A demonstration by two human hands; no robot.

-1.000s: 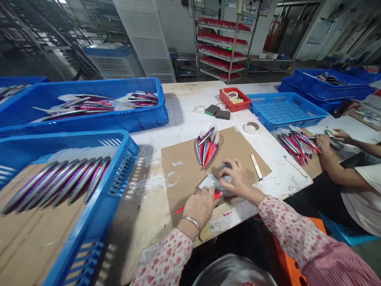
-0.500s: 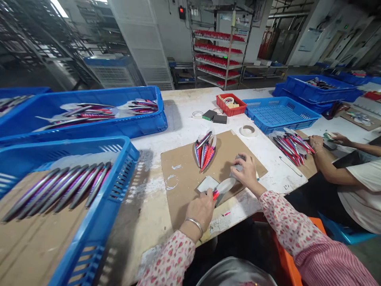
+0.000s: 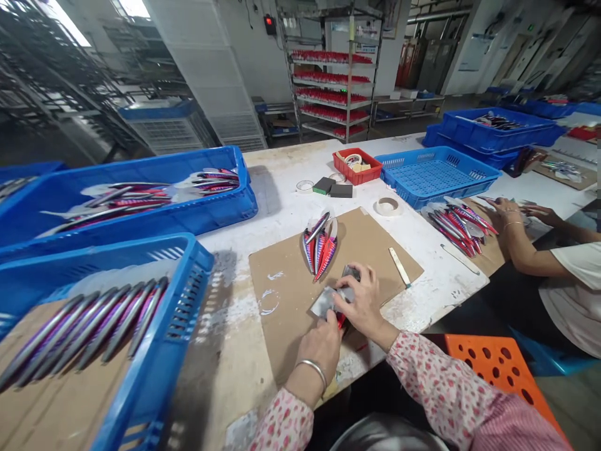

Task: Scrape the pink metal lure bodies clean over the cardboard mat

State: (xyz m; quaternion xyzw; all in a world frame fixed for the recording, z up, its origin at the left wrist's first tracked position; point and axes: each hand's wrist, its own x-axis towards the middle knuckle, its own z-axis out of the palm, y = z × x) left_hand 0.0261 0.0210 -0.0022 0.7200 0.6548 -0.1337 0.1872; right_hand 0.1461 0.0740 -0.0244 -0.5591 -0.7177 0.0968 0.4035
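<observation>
The left hand (image 3: 320, 351) grips a partly hidden red lure (image 3: 340, 319); the right hand (image 3: 362, 300), above it, clasps a grey block (image 3: 350, 272). This piece appears unfinished; whether the lure cluster (image 3: 325, 252) beyond or lure row (image 3: 102, 329) leftward is done cannot be told.

Four lures (image 3: 320, 245) piled on centre cardboard (image 3: 286, 326), two loose dark blocks (image 3: 340, 191), one orange stool (image 3: 507, 368).

fish-shaped pieces (image 3: 325, 258): glossy, metallic-looking | board (image 3: 291, 326): matt brown cardboard | tabletop (image 3: 272, 225): worn, paint-smeared, rough-looking | perforated basket (image 3: 189, 294): smooth shiny blue plastic | bangle (image 3: 315, 366): polished metal | sleeve (image 3: 436, 369): printed matt cloth | stool (image 3: 509, 369): smooth orange plastic | storage rack (image 3: 350, 75): metal
</observation>
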